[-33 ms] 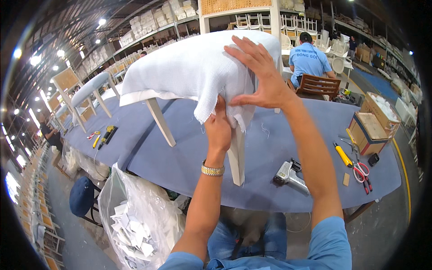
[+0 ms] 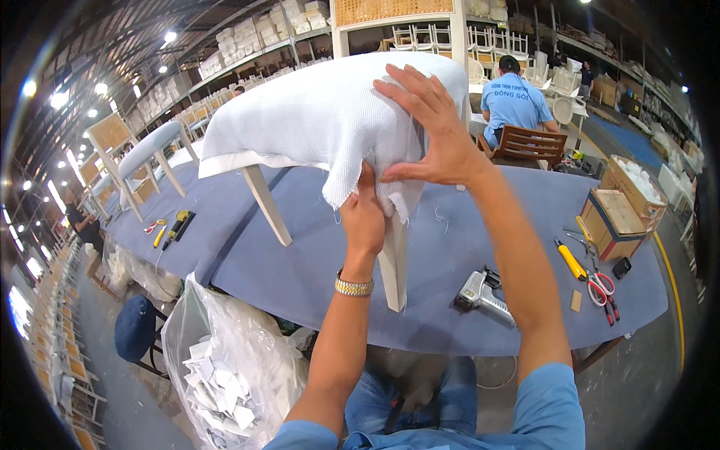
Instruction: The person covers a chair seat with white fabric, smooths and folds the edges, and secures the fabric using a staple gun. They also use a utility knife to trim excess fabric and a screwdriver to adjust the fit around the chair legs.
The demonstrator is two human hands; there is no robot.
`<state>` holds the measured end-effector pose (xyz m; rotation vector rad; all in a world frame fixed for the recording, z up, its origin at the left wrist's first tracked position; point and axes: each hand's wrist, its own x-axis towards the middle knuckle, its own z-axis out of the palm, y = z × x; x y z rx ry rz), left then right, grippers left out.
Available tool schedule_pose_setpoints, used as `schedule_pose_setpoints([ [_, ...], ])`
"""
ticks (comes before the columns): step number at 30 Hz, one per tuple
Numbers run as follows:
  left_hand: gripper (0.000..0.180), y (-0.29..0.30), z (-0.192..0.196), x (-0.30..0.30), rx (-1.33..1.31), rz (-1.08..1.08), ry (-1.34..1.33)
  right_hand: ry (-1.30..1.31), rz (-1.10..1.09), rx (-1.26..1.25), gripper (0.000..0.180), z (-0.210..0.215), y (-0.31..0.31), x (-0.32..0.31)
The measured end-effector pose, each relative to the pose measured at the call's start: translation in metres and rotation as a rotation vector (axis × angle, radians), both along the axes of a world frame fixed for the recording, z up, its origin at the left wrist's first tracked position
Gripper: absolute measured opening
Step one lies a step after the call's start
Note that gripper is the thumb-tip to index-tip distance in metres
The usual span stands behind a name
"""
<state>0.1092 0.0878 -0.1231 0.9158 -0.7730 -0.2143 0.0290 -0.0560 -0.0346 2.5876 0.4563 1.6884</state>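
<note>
At 12 o'clock, an upholstered chair [image 2: 289, 120] stands on the blue-covered worktable [image 2: 300, 274], with 1 near corner at the wearer's 2 hands. The left hand [image 2: 366, 221], below that corner at 6 o'clock, has its thumb against the loose fabric flap [image 2: 343, 176]; its fingers are hidden, so I cannot tell whether they grip. The right hand [image 2: 442, 139], at 2 o'clock from the left, is open, fingers spread against the side of the corner, thumb reaching toward the flap.

The folds there look uneven, so pulling harder with 1 hand than the other could leave a pucker or drag the weave askew. The cut edge is frayed; a tight tug could unravel it further. The staple gun [image 2: 484, 296], at 4 o'clock near the table edge, could be knocked off by a stray elbow.
</note>
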Motion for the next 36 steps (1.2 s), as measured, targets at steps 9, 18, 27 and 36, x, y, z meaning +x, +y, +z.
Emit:
schedule_pose_setpoints([
  [9,0.063,0.008,-0.012,0.014,0.199,0.063,-0.252,0.005,0.01,0.006,0.094,0.003,-0.003,0.002],
  [18,0.046,-0.005,-0.006,0.013,-0.119,0.098,-0.246,0.037,0.152,0.317,0.054,-0.027,0.011,-0.035],
  [27,0.034,-0.009,-0.016,0.02,-0.084,0.061,-0.136,0.703,-0.687,0.813,0.063,-0.259,0.015,-0.181],
  [36,0.03,-0.003,-0.006,0.003,-0.081,0.148,-0.191,0.756,-0.7,0.758,0.055,-0.281,0.001,-0.176],
])
